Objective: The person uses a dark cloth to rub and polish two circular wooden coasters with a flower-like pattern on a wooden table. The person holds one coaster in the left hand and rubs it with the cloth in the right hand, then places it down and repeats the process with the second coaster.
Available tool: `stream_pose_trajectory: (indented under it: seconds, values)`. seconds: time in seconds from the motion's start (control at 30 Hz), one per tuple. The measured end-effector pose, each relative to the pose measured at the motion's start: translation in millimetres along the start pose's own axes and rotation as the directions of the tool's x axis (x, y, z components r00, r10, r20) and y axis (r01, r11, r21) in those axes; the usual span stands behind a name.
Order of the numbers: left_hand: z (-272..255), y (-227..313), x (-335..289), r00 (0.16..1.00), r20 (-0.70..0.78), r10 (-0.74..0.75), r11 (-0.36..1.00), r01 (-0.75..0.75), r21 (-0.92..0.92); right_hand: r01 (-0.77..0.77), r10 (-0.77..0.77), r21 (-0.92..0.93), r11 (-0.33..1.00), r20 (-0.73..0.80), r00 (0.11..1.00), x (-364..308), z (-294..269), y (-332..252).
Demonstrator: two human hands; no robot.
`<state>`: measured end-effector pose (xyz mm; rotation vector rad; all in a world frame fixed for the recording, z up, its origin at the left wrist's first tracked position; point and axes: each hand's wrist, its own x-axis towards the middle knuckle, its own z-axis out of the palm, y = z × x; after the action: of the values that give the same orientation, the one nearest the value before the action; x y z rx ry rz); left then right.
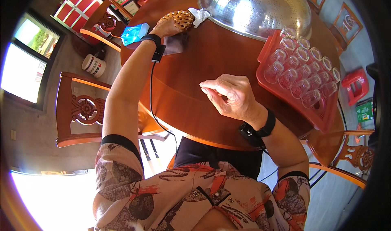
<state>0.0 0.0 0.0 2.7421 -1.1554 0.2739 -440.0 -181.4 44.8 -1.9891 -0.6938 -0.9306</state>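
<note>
At the far left of the round table [195, 80], my left hand [163, 28] is closed on a brown openwork basket [181, 19]; its fingertips are partly hidden. A crumpled white tissue [199, 15] touches the basket's right side. Just left of that hand lies a blue soft pack [136, 33], and a dark, flat cloth-like piece [174, 44] is by the wrist. Over the table's near middle hovers my right hand [230, 95], its fingers curled and the thumb tip close to the index tip, with nothing visible in it.
A large perforated metal bowl [252, 11] lies upside down at the back. To the right, a red tray [264, 70] carries several upside-down clear glasses [300, 88]. Carved wooden chairs [83, 108] surround the table. A black cable [151, 96] hangs from my left wrist.
</note>
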Motion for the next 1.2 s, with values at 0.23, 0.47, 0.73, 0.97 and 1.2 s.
stream_pose_trajectory:
  seconds: [0.23,0.47,0.73,0.97,1.2]
  values:
    - [-53.8,55.6,-35.9,0.975,0.205,-0.09,0.991,0.068,0.113,-0.088,0.091,0.068,0.994,-0.053,0.994,0.5,5.1,3.1]
    - [-71.6,98.0,-104.4,0.987,-0.02,0.159,0.909,-0.139,0.393,-0.218,0.226,0.134,0.967,-0.042,0.973,-3.0,8.1,14.4]
    - [-122.4,188.0,-208.7,0.875,-0.278,0.396,0.903,-0.317,0.29,-0.738,0.713,0.652,0.175,0.433,0.552,-2.6,9.3,28.0]
    - [-124.6,255.0,-291.9,0.884,-0.251,0.394,0.919,-0.381,0.101,-0.518,0.654,0.819,-0.247,0.536,0.534,-16.5,2.8,13.5]
    - [-113.1,235.9,-332.0,0.998,0.061,-0.021,0.51,0.063,-0.858,-0.342,0.628,0.861,-0.377,0.509,0.589,-72.8,-26.3,-13.3]
